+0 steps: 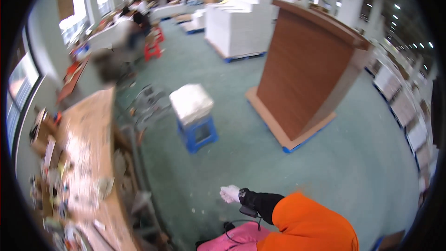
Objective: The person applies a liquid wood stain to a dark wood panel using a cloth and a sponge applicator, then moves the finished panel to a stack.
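The gloved right hand, its fingers curled loosely on nothing, hung over the green floor, with the blue stool bearing a white wrapped bundle well ahead and slightly left; the left hand stayed unseen.

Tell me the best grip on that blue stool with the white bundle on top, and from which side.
Judging by its pose, grip the blue stool by its seat rim at two opposite sides, coming from above and beside. The white wrapped bundle covers the top, and the open leg frame leaves the rim edges free underneath.
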The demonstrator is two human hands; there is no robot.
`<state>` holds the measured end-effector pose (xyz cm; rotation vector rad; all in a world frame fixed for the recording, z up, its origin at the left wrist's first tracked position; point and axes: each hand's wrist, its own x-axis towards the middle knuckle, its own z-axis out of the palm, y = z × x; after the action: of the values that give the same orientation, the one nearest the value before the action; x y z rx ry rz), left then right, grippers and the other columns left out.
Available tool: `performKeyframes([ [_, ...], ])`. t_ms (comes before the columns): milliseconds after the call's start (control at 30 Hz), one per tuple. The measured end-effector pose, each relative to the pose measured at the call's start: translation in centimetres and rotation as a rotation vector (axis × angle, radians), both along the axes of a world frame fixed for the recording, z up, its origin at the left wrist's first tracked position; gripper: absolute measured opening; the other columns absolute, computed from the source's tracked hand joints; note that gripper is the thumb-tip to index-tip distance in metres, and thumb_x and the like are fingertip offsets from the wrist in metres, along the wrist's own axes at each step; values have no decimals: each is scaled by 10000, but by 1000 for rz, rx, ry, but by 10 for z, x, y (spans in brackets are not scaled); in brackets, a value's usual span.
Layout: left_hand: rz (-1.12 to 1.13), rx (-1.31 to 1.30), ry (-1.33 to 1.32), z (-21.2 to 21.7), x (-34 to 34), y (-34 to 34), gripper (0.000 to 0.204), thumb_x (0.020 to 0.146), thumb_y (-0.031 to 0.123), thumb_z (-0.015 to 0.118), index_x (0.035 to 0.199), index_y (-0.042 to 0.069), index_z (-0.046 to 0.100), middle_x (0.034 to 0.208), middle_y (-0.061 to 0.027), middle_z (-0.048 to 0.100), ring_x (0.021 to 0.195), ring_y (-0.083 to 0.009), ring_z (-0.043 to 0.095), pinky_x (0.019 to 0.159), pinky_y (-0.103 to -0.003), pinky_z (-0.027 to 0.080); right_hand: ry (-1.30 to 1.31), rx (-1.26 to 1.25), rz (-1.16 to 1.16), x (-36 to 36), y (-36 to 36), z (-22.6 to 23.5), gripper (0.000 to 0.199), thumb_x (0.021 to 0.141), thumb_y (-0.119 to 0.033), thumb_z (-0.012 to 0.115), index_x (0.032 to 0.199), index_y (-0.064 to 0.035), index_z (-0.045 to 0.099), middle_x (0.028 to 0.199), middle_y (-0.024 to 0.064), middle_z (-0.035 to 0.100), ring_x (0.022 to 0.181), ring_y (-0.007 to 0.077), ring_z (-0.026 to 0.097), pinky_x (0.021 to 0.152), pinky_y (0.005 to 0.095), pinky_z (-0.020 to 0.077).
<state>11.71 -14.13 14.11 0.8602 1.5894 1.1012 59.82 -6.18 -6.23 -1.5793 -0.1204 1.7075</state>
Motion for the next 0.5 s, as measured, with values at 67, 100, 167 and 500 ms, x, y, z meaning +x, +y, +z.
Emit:
performKeyframes([
  [67, -228, 32, -17, -9, 38, 43, 504, 1074, 387, 586, 1217, -85, 691, 1269, -194, 713, 1156, -266, 670, 985, -382, 542, 147, 19, -141, 49, -13, -11, 316, 1001, -308, 509, 717, -183, 449, 587, -62, 362, 442, 111, 338, 414, 300, 276],
  [100, -421, -5, -202, -12, 48, 74, 505, 1074, 390, 599, 1244, -76, 697, 1241, -182, 726, 1079, -236, 697, 932, -346, 560, 148, -28, -199, 66, -19, -17, 322, 1001, -306, 498, 709, -192, 428, 583, -63, 354, 440, 117, 326, 414, 304, 265],
  [167, -531, -125, -130, -16, 81, 110, 503, 1066, 408, 612, 1225, -57, 718, 1205, -157, 743, 1021, -210, 708, 911, -325, 565, 212, 9, -314, 93, -40, -26, 337, 1008, -310, 483, 700, -200, 403, 580, -64, 343, 435, 121, 321, 409, 312, 254],
  [500, -937, -20, -161, -11, 315, 342, 493, 1056, 465, 608, 1134, -4, 739, 947, -114, 761, 828, -190, 716, 765, -322, 572, 57, -8, -659, 224, -69, 43, 324, 1022, -373, 557, 1040, -74, 680, 860, 44, 681, 804, 201, 699, 757, 355, 584],
])
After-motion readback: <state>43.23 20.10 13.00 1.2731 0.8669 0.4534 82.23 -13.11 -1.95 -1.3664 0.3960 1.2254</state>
